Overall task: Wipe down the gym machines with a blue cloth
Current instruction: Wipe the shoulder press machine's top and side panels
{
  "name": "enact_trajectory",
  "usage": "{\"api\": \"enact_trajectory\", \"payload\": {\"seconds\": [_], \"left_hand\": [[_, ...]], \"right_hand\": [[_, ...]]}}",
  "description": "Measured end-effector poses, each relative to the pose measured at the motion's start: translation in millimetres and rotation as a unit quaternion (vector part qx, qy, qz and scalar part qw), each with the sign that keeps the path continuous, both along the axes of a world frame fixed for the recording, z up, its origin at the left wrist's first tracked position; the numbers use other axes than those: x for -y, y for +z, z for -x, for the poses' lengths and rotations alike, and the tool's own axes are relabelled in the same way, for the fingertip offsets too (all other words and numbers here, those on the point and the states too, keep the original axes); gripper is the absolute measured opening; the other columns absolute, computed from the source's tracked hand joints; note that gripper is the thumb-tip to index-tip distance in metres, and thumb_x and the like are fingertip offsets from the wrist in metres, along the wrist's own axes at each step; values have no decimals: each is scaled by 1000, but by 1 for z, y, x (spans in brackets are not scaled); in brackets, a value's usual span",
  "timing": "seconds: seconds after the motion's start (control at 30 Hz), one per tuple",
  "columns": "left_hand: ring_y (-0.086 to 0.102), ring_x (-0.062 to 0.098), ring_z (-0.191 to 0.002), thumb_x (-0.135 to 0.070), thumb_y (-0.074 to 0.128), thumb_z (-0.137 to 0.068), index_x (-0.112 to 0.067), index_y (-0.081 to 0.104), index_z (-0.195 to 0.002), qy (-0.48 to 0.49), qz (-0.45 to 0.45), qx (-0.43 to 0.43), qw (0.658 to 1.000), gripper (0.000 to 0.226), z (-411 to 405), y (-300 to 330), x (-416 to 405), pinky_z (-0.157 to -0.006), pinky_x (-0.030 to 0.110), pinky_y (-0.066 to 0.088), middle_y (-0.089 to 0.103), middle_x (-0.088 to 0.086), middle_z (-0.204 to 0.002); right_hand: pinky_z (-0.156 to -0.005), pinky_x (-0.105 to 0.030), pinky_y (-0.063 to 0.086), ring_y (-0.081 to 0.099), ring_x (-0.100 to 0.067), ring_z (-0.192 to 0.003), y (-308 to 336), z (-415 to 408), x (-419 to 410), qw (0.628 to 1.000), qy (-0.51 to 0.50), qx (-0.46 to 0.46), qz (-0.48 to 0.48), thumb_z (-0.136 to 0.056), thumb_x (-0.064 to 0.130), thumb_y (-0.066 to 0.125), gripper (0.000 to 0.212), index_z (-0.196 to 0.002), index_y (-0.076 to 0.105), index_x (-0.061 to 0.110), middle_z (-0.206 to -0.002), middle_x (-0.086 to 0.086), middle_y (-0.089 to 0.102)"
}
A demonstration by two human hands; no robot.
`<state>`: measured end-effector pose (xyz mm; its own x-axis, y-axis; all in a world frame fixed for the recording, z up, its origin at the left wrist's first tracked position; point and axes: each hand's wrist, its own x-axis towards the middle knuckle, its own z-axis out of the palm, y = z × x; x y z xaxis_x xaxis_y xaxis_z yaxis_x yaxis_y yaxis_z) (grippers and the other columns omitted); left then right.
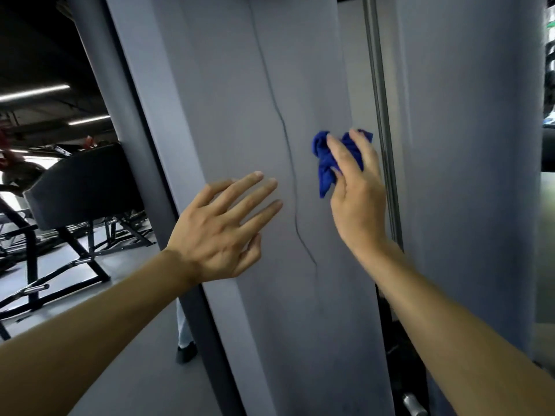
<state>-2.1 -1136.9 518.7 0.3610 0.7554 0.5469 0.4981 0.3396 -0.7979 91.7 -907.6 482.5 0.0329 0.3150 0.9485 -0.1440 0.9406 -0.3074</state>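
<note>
A person's right hand [357,187] presses a bunched blue cloth [329,159] against the grey upright panel [228,121] of a gym machine, fingers curled over the fabric, close to the panel's right edge and just beside a thin metal guide rod [383,115]. The left hand [223,228] grasps nothing, its fingers spread and straight, held at or just off the same panel nearer its left edge; contact cannot be confirmed. A thin dark line [288,151] runs down the panel between the two hands. The wiping of this panel appears under way. The next stroke likely calls for carrying the cloth across towards the dark line or down the panel, holding pressure flat and keeping clear of the rod. Dark exercise frames [69,205] stand beyond the panel's left edge.
</note>
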Motion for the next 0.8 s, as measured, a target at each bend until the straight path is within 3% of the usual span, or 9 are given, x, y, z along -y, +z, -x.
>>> {"api": "enact_trajectory", "payload": {"seconds": [0.07, 0.17, 0.23, 0.3, 0.4, 0.5, 0.6, 0.73, 0.8], "left_hand": [[42, 35, -149, -29, 51, -96, -14, 62, -145, -3, 0, 0, 1000, 52, 0, -1, -1, -111, 48, 38, 46, 13, -159], [42, 35, -149, -28, 51, -96, -14, 63, -143, -5, -2, 0, 1000, 51, 0, 0, -1, -110, 48, 39, 46, 13, -159], [42, 35, -149, -28, 51, -95, -14, 63, -143, -4, -3, -2, 1000, 51, 0, -1, -1, -110, 48, 39, 47, 13, -159], [43, 35, -148, -28, 51, -95, -13, 64, -143, -5, -5, -2, 1000, 51, 0, -1, -1, -109, 49, 39, 47, 13, -158], [44, 36, -147, -27, 52, -95, -13, 64, -142, -13, -2, -4, 1000, 51, 1, -1, -1, -108, 50, 41, 48, 14, -158], [45, 36, -147, -26, 52, -95, -13, 63, -143, -15, -5, -5, 1000, 51, 1, 0, -1, -107, 50, 42, 48, 14, -158], [45, 36, -147, -26, 51, -95, -13, 63, -143, -17, -3, -5, 1000, 51, 2, -1, -2, -108, 49, 41, 48, 14, -158], [44, 37, -147, -26, 51, -95, -12, 65, -141, -21, -2, -4, 1000, 50, 4, 0, -2, -107, 50, 41, 48, 15, -157], [44, 37, -147, -27, 49, -96, -11, 64, -141, -21, -2, -5, 1000, 50, 6, -1, -2, -107, 50, 40, 48, 16, -157]], "right_hand": [[-121, -27, 32, 42, -35, -145, 1, 2, -4, 1000, -18, -12, -12, -101, -5, 51, 46, -144, 58, 10, -154, -23, 42], [-119, -48, 38, 35, -35, -150, -72, 6, 6, 998, -24, 11, -60, -109, 8, 43, 39, -146, 54, 5, -158, -23, 38], [-117, -51, 40, 32, -32, -152, -135, 1, 20, 995, -25, 73, -68, -104, 6, 50, 45, -149, 49, 9, -161, -16, 33], [-116, -48, 41, 35, -33, -150, -156, -5, 18, 991, -23, 99, -89, -96, -2, 58, 56, -150, 47, 13, -160, -13, 34], [-118, -47, 39, 39, -36, -146, -98, 0, 6, 997, -1, 40, -58, -110, 13, 42, 39, -145, 55, 7, -157, -21, 38], [-118, -42, 40, 39, -34, -147, -10, 7, 0, 1000, 10, -1, 13, -103, -3, 50, 46, -147, 54, 10, -157, -22, 38], [-117, -44, 42, 36, -34, -149, 11, 10, 4, 1000, -10, -1, 3, -100, -8, 53, 53, -149, 51, 11, -158, -22, 35], [-113, -50, 45, 32, -32, -151, -93, 9, 18, 999, -21, 36, 3, -103, 2, 50, 49, -151, 48, 8, -163, -17, 29], [-111, -50, 48, 30, -28, -153, -142, 5, 43, 995, -5, 70, 65, -102, 3, 49, 57, -156, 41, 19, -168, -8, 21]]}}
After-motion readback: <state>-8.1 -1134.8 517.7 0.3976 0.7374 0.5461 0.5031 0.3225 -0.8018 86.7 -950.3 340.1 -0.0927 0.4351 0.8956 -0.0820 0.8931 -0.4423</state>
